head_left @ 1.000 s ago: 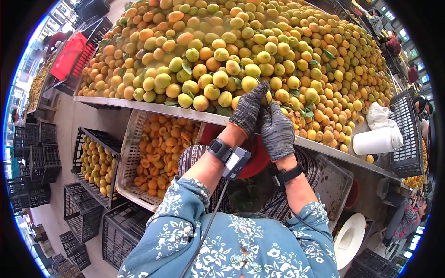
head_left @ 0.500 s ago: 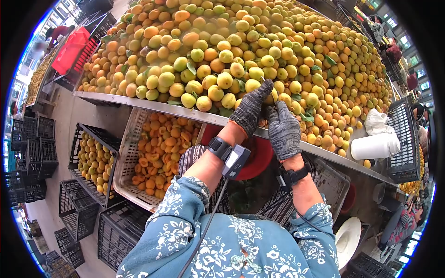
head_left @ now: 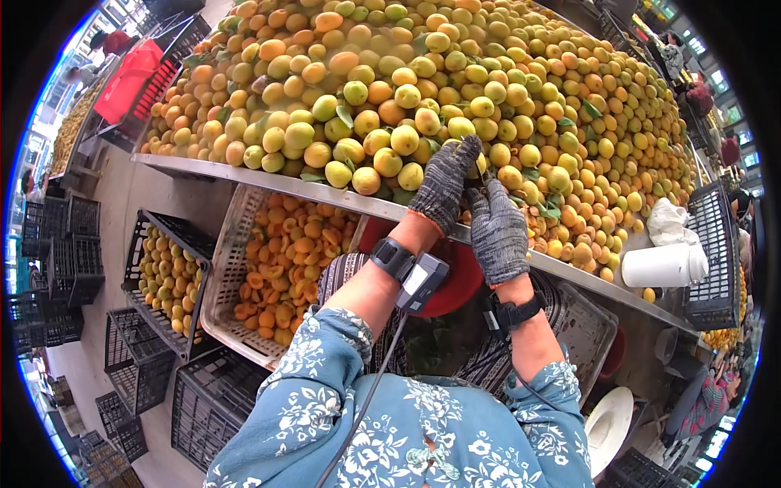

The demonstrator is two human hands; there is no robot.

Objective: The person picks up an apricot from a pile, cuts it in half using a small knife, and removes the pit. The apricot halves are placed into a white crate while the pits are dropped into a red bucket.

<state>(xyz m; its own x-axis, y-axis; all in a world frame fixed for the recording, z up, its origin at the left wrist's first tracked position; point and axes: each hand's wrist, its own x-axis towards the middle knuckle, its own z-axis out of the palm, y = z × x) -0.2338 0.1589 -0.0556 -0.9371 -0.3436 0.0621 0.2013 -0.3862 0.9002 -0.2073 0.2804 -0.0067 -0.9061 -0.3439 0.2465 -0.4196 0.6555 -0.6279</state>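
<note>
Both hands wear dark grey knit gloves and meet at the front edge of a table heaped with yellow-orange apricots [head_left: 404,140]. My left hand [head_left: 443,185] is closed, its fingertips around a yellowish apricot [head_left: 478,166] that is mostly hidden by the gloves. My right hand [head_left: 498,228] is just right of it, fingers bent together and pointing up at the same spot; what it grips is too small to make out. Below the hands, partly behind my left wrist, is a red basin [head_left: 455,281].
A white crate of halved apricots [head_left: 220,301] stands below the table, left of my arms, beside a black crate of whole ones [head_left: 198,325]. Black crates [head_left: 213,398] stand lower left. At right are a white container [head_left: 663,266], a black basket [head_left: 714,252] and a seated person [head_left: 706,398].
The whole view has shifted slightly. My left hand's fingers have moved a little closer to the right hand's fingertips; both hands remain at the table edge.
</note>
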